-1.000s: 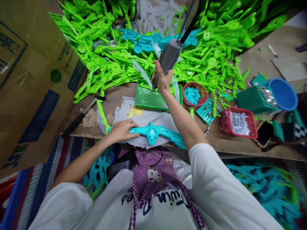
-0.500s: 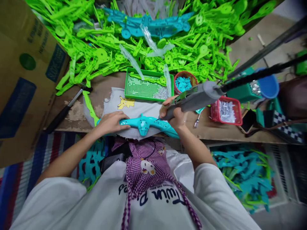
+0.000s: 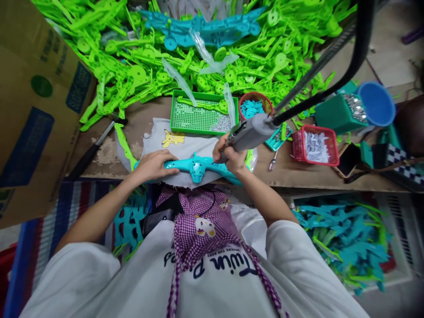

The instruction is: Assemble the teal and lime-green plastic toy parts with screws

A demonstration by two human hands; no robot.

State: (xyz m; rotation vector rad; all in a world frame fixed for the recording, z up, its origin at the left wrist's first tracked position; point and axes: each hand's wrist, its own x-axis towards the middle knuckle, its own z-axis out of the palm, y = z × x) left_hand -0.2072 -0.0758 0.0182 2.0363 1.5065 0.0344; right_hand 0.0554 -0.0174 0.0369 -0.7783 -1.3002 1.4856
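Note:
A turquoise plastic part (image 3: 196,170) with a raised middle lies on a grey cloth (image 3: 195,145) at the bench's near edge. My left hand (image 3: 156,164) wraps over its left arm, thumb along the front side. In my right hand (image 3: 232,160) is a grey electric screwdriver (image 3: 252,131), fingers closed round its lower body. The tool leans, its lower end over the part's right arm; whether the bit touches a screw is too small to tell. Bright green pieces (image 3: 124,143) show at both ends of the turquoise part.
Behind the cloth stands a green tray (image 3: 172,115) with small screws. Red baskets (image 3: 297,152) of small parts, a green bin (image 3: 326,121) and a blue tub (image 3: 377,104) are rightward. A hammer (image 3: 94,148) and a carton (image 3: 36,110) stand left. Green parts (image 3: 139,77) heap behind.
The screwdriver has swung more upright, and its cable has shifted leftward. My right hand has moved slightly left with it. My left hand keeps its hold on the turquoise part.

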